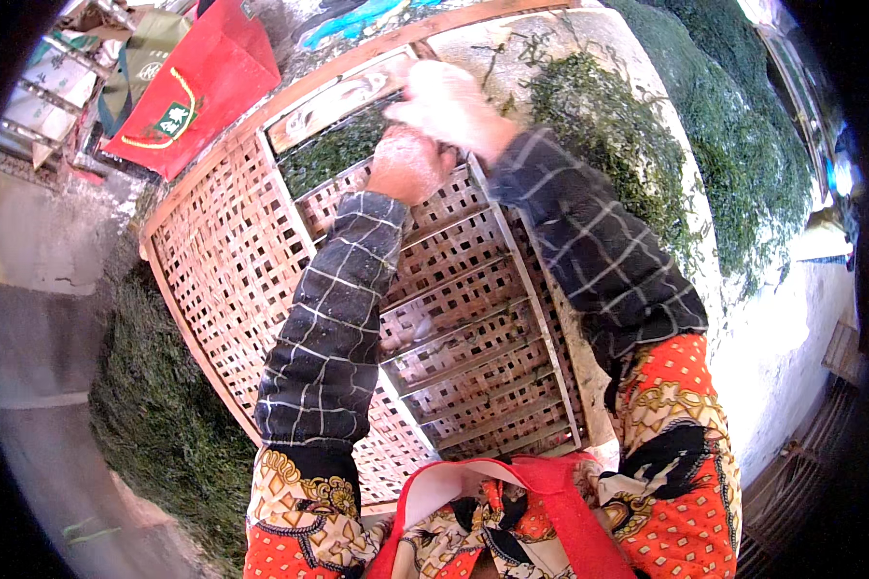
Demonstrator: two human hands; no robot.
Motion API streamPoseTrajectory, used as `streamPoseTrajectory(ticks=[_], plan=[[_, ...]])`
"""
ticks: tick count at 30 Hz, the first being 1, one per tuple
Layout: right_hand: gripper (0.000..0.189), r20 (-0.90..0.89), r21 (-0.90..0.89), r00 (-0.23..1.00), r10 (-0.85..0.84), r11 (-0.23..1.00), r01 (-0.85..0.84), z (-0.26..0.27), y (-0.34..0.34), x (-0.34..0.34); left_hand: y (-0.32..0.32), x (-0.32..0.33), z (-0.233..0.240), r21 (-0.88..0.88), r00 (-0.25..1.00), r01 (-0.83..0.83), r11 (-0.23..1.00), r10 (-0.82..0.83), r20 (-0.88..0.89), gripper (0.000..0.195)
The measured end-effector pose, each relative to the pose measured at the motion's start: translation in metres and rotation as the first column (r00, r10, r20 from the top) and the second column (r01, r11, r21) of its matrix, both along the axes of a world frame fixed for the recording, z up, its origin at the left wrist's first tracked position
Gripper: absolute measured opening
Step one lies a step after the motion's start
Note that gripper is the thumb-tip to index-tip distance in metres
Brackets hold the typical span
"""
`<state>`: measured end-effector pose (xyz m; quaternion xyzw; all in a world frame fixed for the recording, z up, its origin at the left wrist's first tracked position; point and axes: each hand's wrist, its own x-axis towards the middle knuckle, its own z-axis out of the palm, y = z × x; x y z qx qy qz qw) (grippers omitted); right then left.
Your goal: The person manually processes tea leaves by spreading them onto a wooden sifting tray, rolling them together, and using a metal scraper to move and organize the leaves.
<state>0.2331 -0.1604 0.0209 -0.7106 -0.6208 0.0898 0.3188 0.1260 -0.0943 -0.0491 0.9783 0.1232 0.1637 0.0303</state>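
Observation:
My left hand [408, 165] is over the far end of a slatted frame with narrow compartments [508, 231]. Its fingers are curled down, and what lies under them is hidden. Just beyond, my right hand [445, 101] is blurred by motion and overlaps the left from this viewpoint. Whether either hand holds something does not show. The frame lies on a wood-edged tray of woven strips [224, 231]. One compartment left of my hands holds a flat layer of dark green shredded leaves [333, 153]. Nearer compartments show bare weave.
A heap of shredded leaves [594, 108] sits right of the tray on a pale surface. Larger green masses lie at far right [746, 145] and lower left [166, 405]. A red bag with yellow cord handles [217, 79] stands at upper left, beside an olive bag [145, 65].

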Motion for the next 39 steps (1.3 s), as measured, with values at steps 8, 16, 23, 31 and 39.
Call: streamPoseTrajectory(ticks=[8, 16, 23, 31, 39], plan=[[0.019, 0.182, 0.282, 0.977, -0.112, 0.958, 0.057, -0.061, 0.026, 0.02, -0.004, -0.017, 0.042, -0.125, 1.0, -0.008, 0.992, 0.01, 0.013, 0.029], [0.021, 0.516, 0.357, 0.835, -0.192, 0.934, -0.006, -0.043, 0.014, 0.049, 0.008, -0.029, 0.021, -0.061, 0.994, -0.01, 0.998, 0.016, 0.107, 0.064], [0.023, 0.593, 0.136, 0.805, 0.01, 0.984, -0.112, -0.039, -0.042, 0.087, 0.02, -0.028, 0.015, -0.129, 0.991, -0.063, 0.99, 0.048, -0.122, 0.057], [0.03, 0.451, 0.117, 0.886, 0.11, 0.977, -0.18, -0.03, -0.045, 0.058, 0.034, -0.11, 0.033, -0.027, 0.866, -0.348, 0.937, 0.333, 0.373, 0.038], [0.009, 0.777, 0.027, 0.625, 0.079, 0.987, -0.157, -0.043, -0.032, 0.066, 0.02, -0.111, -0.008, 0.108, 0.877, -0.44, 0.892, 0.4, 0.266, 0.046]])
